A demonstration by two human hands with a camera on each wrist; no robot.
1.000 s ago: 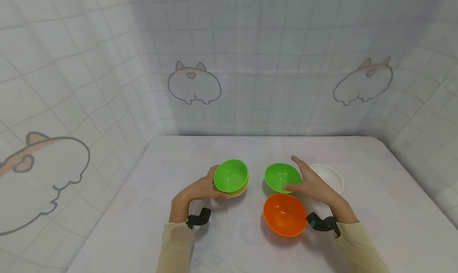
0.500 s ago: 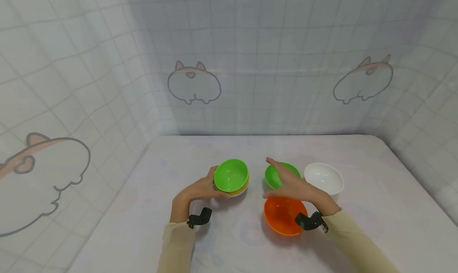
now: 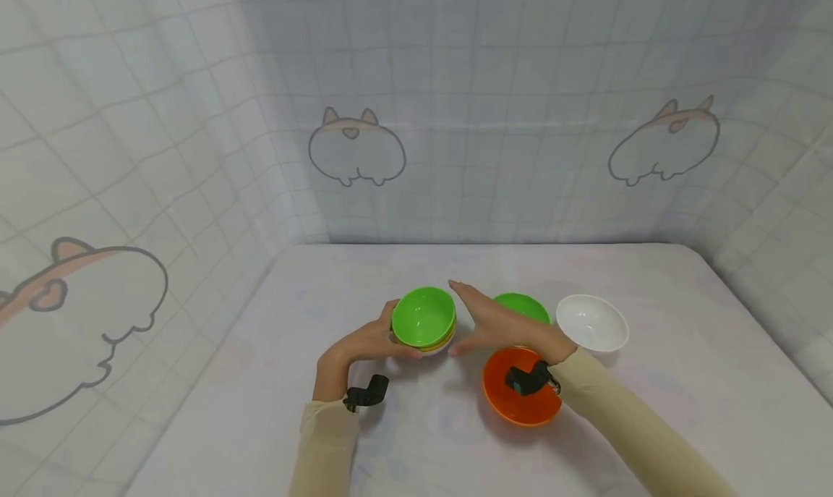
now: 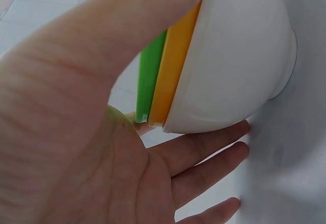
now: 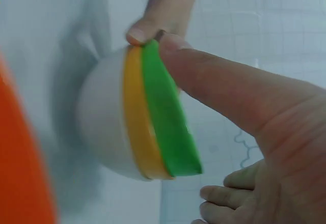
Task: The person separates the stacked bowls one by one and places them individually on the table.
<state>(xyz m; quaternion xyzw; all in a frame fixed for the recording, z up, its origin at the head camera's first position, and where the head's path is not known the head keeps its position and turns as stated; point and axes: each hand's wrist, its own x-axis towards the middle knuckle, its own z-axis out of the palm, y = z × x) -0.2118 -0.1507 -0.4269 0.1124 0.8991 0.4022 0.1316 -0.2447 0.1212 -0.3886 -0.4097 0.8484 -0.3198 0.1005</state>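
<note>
A nested stack of bowls stands in the middle of the table, with a green bowl on top. Below it come a yellow-orange bowl and a white bowl at the bottom. My left hand holds the stack from its left side, thumb at the near side and fingers round the far side. Coming from the right, my right hand has thumb and fingers spread, close to the stack's right side. Its palm holds nothing. In the right wrist view its thumb overlaps the green rim; contact is unclear.
Under my right forearm lies an orange bowl, partly covered. A second green bowl is half hidden behind the right hand, and a separate white bowl stands farther right. Patterned cloth hangs behind the table.
My right hand has moved left, from over the second green bowl to beside the stack, uncovering the separate white bowl. The left hand stays at the stack.
</note>
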